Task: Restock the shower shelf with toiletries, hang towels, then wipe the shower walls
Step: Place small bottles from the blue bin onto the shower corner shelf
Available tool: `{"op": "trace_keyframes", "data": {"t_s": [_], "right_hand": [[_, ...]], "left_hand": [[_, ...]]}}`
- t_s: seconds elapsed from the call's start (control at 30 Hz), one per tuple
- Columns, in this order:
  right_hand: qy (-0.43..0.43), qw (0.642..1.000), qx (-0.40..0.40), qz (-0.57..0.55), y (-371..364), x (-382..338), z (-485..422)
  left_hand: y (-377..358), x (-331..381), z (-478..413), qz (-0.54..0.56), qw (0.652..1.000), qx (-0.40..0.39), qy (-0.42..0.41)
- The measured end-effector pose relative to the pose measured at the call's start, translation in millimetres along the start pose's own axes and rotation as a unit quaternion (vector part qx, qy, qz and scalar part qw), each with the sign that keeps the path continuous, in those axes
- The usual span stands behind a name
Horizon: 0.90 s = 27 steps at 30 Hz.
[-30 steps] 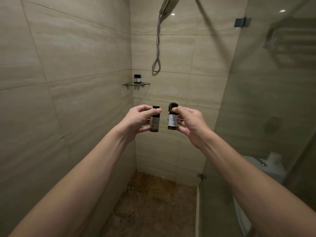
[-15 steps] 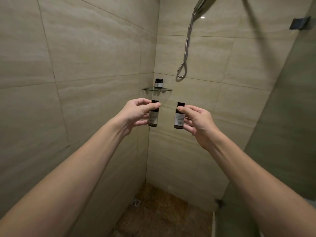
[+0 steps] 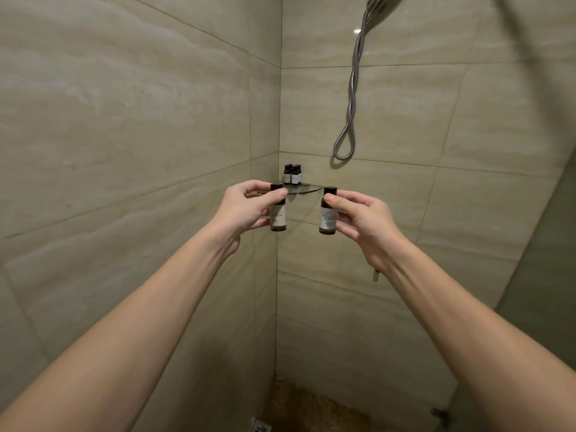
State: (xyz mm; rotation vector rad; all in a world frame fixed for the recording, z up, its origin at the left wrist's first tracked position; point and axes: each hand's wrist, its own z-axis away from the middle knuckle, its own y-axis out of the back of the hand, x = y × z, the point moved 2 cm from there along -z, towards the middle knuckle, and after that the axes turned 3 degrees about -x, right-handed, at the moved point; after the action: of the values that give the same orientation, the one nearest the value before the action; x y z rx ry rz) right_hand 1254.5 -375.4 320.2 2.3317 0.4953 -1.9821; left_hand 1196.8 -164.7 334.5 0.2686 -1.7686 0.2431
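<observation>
My left hand (image 3: pixel 241 207) grips a small dark toiletry bottle (image 3: pixel 277 218) with a pale label and black cap, held upright. My right hand (image 3: pixel 361 219) holds a second matching bottle (image 3: pixel 328 218), also upright. Both bottles hang in the air just in front of and slightly below the glass corner shelf (image 3: pixel 307 190), which is fixed where the two tiled walls meet. Three similar small bottles (image 3: pixel 292 174) stand together at the back of that shelf, against the corner.
Beige tiled walls (image 3: pixel 124 135) close in on the left and ahead. A metal shower hose (image 3: pixel 350 120) loops down right of the shelf. The brown pebbled floor (image 3: pixel 311 406) with a drain (image 3: pixel 260 427) lies below. A glass panel edge (image 3: pixel 536 275) stands at right.
Both hands, each holding its bottle, have moved forward and up toward the corner shelf. The view has come closer to the corner, and the shelf now sits just behind the bottles.
</observation>
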Motion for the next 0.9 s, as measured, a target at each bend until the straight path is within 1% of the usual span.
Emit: {"op": "trace_keyframes", "data": {"t_s": [0.3, 0.67, 0.9], "right_hand": [[-0.002, 1.0, -0.004, -0.018, 3, 30, -107], [-0.021, 0.999, -0.04, -0.019, 30, 62, -271], [-0.028, 0.998, -0.057, 0.0, 20, 84, -337]], "left_hand": [[-13, -35, -106, 0.012, 1.0, 0.01, 0.014], [-40, -70, -241, -0.013, 0.998, 0.058, 0.005], [-37, -89, -304, -0.011, 0.997, 0.082, 0.01]]}}
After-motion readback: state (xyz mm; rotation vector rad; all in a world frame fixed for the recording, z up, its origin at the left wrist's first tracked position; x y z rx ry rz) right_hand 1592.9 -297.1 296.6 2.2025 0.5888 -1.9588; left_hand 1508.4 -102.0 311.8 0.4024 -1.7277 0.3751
